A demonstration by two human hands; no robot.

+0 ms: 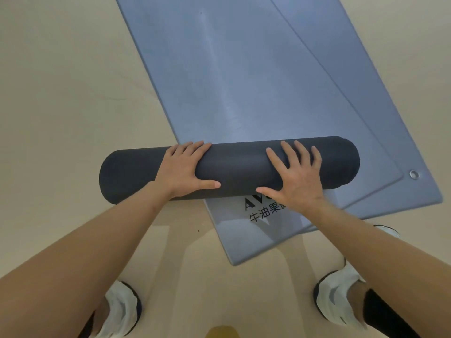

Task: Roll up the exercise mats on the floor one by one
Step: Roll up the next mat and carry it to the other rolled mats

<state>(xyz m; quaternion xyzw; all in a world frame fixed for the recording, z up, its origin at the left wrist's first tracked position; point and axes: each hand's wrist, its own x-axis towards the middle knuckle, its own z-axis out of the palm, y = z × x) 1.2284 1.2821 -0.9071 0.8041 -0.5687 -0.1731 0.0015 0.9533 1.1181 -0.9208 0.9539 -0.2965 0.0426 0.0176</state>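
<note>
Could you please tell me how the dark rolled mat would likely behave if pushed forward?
The dark rolled mat is a smooth cylinder, so it would probably roll readily across the flat blue mat. Its matte surface likely resists slipping under the left hand and right hand.

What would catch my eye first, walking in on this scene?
A dark rolled mat lies across the middle, with the left hand and right hand pressing on top of it. Under and beyond it, blue mats lie flat and overlapping on the beige floor.
</note>
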